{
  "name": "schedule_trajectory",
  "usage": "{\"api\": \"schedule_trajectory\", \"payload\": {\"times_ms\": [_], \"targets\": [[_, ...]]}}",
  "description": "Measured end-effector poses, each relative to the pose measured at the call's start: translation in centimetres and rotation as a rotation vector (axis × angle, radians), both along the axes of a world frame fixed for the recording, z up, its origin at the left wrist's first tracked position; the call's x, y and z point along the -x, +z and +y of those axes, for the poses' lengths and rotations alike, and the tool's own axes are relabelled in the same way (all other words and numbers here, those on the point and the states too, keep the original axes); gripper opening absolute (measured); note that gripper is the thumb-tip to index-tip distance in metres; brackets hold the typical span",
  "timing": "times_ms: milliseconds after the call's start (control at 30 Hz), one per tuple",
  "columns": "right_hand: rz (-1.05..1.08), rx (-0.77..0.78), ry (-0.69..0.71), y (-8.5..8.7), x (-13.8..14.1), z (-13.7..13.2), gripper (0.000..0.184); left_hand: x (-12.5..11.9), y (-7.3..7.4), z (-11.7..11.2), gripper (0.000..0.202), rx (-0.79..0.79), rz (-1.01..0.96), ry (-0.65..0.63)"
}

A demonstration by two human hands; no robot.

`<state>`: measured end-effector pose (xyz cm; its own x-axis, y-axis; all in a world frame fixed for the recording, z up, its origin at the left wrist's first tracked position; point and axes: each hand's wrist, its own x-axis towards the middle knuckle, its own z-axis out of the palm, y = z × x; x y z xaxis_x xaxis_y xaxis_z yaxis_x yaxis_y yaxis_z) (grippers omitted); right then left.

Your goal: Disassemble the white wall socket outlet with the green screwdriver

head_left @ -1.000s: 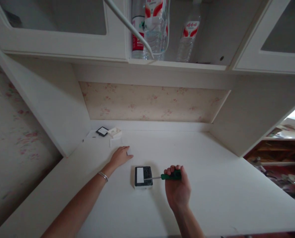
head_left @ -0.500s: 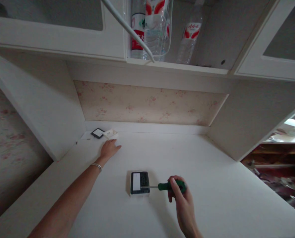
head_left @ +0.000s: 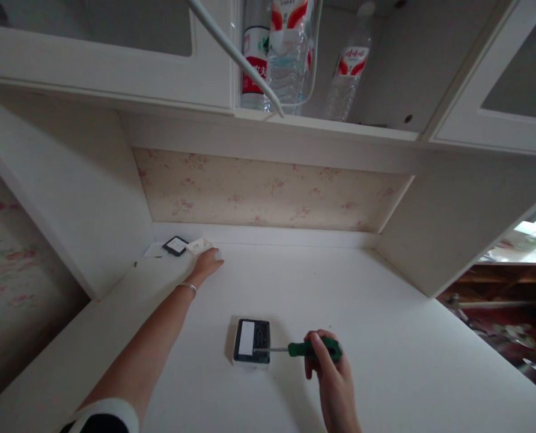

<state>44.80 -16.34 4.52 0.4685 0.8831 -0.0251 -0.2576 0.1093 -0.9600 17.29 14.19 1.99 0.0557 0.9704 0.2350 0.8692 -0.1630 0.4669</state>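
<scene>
My right hand (head_left: 328, 373) grips a green-handled screwdriver (head_left: 315, 349) whose metal tip rests on a dark square switch module (head_left: 251, 341) lying on the white desk (head_left: 385, 337). My left hand (head_left: 207, 263), with a bracelet at the wrist, reaches to the back left of the desk and lies over a white plastic part (head_left: 198, 245). Its fingers are curled down on that part; whether they grip it is not clear. A second small black module (head_left: 175, 245) lies just left of the white part.
White side panels wall in the desk on the left and right, with floral wallpaper (head_left: 268, 192) at the back. Above, an open cupboard shelf holds several water bottles (head_left: 290, 54), and a white cable (head_left: 236, 54) hangs across it. A cluttered wooden shelf (head_left: 497, 294) shows at the right.
My left hand has moved from beside the switch module to the back left corner, onto the white part. My right hand stays on the screwdriver, its tip on the module.
</scene>
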Motion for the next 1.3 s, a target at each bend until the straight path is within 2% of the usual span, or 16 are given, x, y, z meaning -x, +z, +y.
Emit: {"api": "schedule_trajectory", "payload": {"times_ms": [133,233,367,400,433,500,567,633,833,1033,1233,1300], "targets": [[0.019,0.025,0.000,-0.3,-0.2,-0.2,0.034,-1.3,0.2,-0.5,0.043,-0.033,-0.099,0.018],[0.009,0.024,0.029,-0.2,-0.4,-0.2,0.033,-2.2,0.3,-2.9,0.034,-0.036,-0.177,-0.049],[-0.087,-0.019,0.038,0.8,-0.3,0.1,0.032,-2.6,0.9,-8.9,0.030,0.016,-0.235,-0.231],[-0.117,-0.031,0.038,1.2,-0.2,0.3,0.031,-2.4,1.2,-10.7,0.030,0.032,-0.244,-0.309],[-0.146,-0.038,0.044,1.5,0.0,0.5,0.031,-2.2,1.4,-12.5,0.034,0.053,-0.265,-0.443],[-0.184,-0.033,0.075,1.9,0.3,1.0,0.030,-1.7,1.8,-15.7,0.049,0.105,-0.236,-0.622],[-0.187,-0.025,0.106,2.2,0.6,1.4,0.030,-1.4,1.7,-18.2,0.065,0.171,-0.203,-0.666],[-0.174,-0.022,0.124,2.3,0.9,1.9,0.031,-1.4,1.5,-19.8,0.074,0.218,-0.189,-0.644],[-0.147,-0.009,0.126,2.2,0.6,2.9,0.031,-2.4,1.3,-21.7,0.070,0.234,-0.173,-0.622],[-0.137,-0.008,0.134,2.3,-0.2,3.4,0.030,-2.7,1.8,-21.7,0.072,0.258,-0.126,-0.614],[-0.217,-0.026,0.151,2.5,-0.3,3.1,0.030,-3.2,2.5,-21.7,0.071,0.293,-0.103,-0.645],[-0.240,-0.029,0.164,2.4,-0.3,2.9,0.030,-3.6,2.5,-21.9,0.070,0.275,-0.108,-0.619]]}}
